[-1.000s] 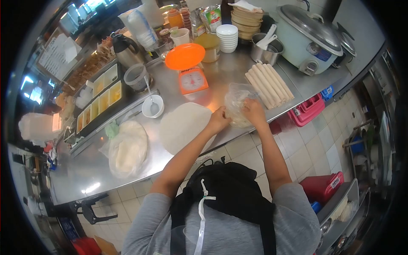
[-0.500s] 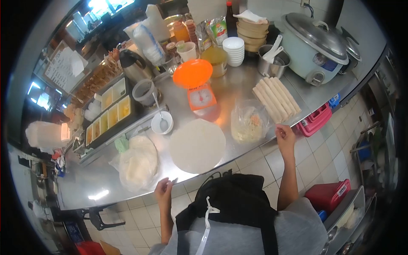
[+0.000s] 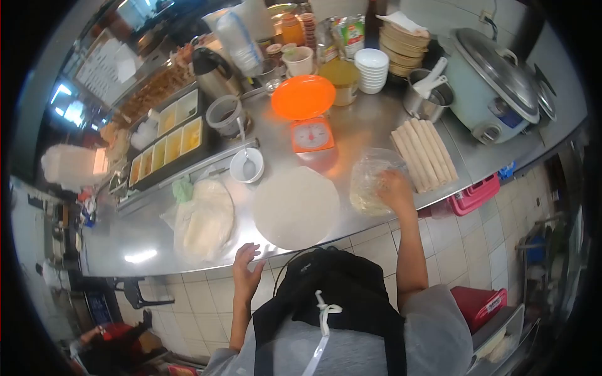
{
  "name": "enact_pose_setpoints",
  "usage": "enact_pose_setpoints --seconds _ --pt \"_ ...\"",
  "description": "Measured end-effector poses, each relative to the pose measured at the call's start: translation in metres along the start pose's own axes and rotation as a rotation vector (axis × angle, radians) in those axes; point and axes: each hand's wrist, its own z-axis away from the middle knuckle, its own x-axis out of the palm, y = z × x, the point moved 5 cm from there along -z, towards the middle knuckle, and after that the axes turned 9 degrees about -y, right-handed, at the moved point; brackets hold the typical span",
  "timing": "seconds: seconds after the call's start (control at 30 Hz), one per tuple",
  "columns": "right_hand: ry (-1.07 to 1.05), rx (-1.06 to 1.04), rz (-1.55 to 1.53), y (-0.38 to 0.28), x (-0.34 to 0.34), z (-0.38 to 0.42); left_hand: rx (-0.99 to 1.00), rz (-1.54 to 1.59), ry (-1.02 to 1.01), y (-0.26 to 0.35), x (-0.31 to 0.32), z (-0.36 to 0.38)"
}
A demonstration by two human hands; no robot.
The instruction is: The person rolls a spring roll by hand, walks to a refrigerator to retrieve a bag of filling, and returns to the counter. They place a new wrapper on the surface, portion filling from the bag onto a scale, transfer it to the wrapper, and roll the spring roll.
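A round, pale wrapper sheet [image 3: 296, 208] lies flat on the steel counter in front of me. My left hand [image 3: 248, 271] is at the counter's near edge, just left of the sheet, holding nothing, with its fingers apart. To the right, my right hand [image 3: 395, 190] reaches over a clear plastic bag of pale filling [image 3: 367, 194]; its fingertips are down at the bag's opening and blurred. Beside that bag, several long pale rolls [image 3: 423, 153] lie in a row. A plastic bag with more round wrappers [image 3: 204, 222] sits left of the sheet.
An orange kitchen scale [image 3: 311, 135] and a white bowl with a spoon [image 3: 247, 165] stand behind the sheet. Topping trays [image 3: 169, 150] line the left side. At the back right are stacked white bowls [image 3: 371, 70], a metal pot [image 3: 428, 100] and a large rice cooker [image 3: 495, 88].
My right hand has moved from the counter edge below the rolls leftward to the filling bag. My left hand has lifted slightly and its fingers have spread. The view has shifted a little.
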Motion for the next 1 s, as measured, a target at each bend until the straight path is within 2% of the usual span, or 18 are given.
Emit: enact_pose_setpoints --seconds 0.1,0.17,0.23,0.27,0.3,0.37,0.4,0.47,0.53,0.6,0.63,0.7,0.73,0.8,0.83,0.9,0.97,1.0 --pt "-0.001 0.012 0.163 -0.006 0.002 0.005 0.098 -0.050 -0.053 -0.012 0.001 -0.001" --pt "-0.056 0.152 0.233 -0.002 0.002 0.012 0.162 -0.022 -0.089 -0.009 0.006 -0.014" --pt "-0.016 0.244 0.236 0.004 0.008 0.027 -0.058 0.432 -0.273 0.003 0.023 -0.033" --pt "0.013 0.319 0.219 0.011 0.011 0.036 -0.105 0.637 -0.380 0.003 0.040 -0.040" --pt "0.010 0.334 0.247 0.011 0.010 0.043 -0.104 0.665 -0.396 0.011 0.051 -0.049" --pt "0.104 0.385 -0.073 0.013 0.006 0.060 0.049 0.711 -0.639 0.044 0.077 -0.060" --pt "0.106 0.401 -0.056 0.011 0.000 0.068 0.066 0.722 -0.714 0.051 0.097 -0.062" --pt "0.205 0.556 -0.875 0.012 -0.008 0.084 0.107 0.744 -0.815 0.071 0.136 -0.065" --pt "0.262 0.508 -0.981 0.006 -0.026 0.101 0.133 0.752 -0.851 0.103 0.159 -0.070" --pt "0.340 0.445 -1.123 -0.009 -0.045 0.119 0.012 0.931 -0.915 0.135 0.175 -0.072" --pt "0.354 0.445 -1.127 -0.013 -0.054 0.129 0.017 0.923 -0.926 0.147 0.183 -0.072" --pt "0.287 0.418 -0.898 -0.019 -0.072 0.149 -0.207 1.218 -1.073 0.165 0.206 -0.068" --pt "0.290 0.420 -0.904 -0.024 -0.078 0.158 -0.210 1.212 -1.076 0.172 0.215 -0.068" --pt "0.062 0.476 -0.637 -0.039 -0.080 0.163 -0.483 1.730 -1.322 0.190 0.239 -0.061" --pt "0.045 0.459 -0.647 -0.044 -0.083 0.160 -0.479 1.729 -1.294 0.188 0.251 -0.062" --pt "-0.052 0.264 -0.482 -0.052 -0.088 0.151 -0.409 1.705 -1.309 0.186 0.276 -0.059" --pt "-0.104 0.260 -0.534 -0.024 -0.090 0.143 -0.412 1.709 -1.199 0.204 0.267 -0.065" --pt "-0.099 0.230 -0.773 -0.009 -0.088 0.139 -0.428 1.699 -1.128 0.208 0.260 -0.067"
